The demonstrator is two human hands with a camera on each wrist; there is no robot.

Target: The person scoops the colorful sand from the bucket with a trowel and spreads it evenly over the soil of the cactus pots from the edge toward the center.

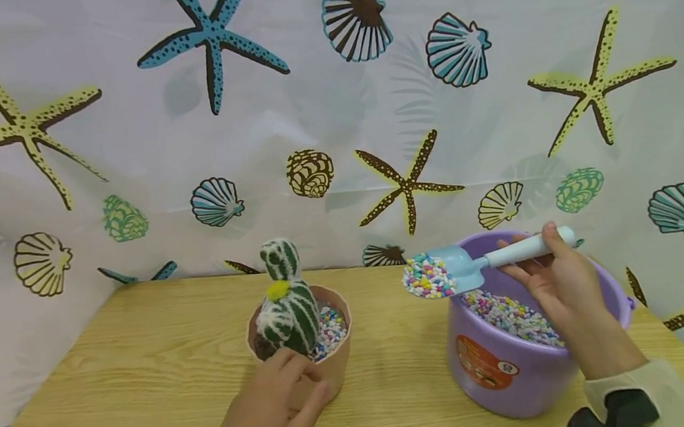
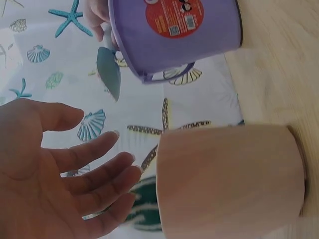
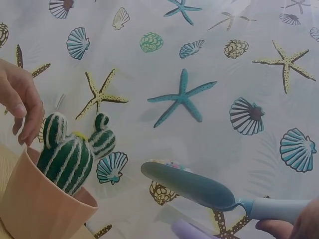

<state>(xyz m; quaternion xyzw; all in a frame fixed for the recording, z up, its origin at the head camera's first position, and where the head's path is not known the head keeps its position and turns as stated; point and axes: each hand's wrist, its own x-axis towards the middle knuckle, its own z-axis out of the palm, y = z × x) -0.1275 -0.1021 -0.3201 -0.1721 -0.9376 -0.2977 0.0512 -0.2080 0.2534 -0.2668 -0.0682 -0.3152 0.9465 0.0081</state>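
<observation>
My right hand (image 1: pixel 566 291) grips the pale handle of a light blue garden trowel (image 1: pixel 465 268) above the purple bucket (image 1: pixel 544 383). Small multicoloured pebbles (image 1: pixel 428 277) heap on its blade, which points left past the bucket's rim. More pebbles (image 1: pixel 512 317) lie inside the bucket. A green toy cactus (image 3: pixel 68 162) with white fuzz and a yellow flower leans in a peach pot (image 2: pixel 232 181), with some pebbles beside it. My left hand (image 1: pixel 274 405) hovers by the pot's near rim, fingers loosely bent and holding nothing, the palm facing the cactus in the left wrist view.
Pot and bucket stand apart on a light wooden table (image 1: pixel 138 360). Behind it hangs a white cloth (image 1: pixel 319 111) printed with starfish and shells. The bucket's handle (image 2: pixel 177 74) hangs at its side in the left wrist view.
</observation>
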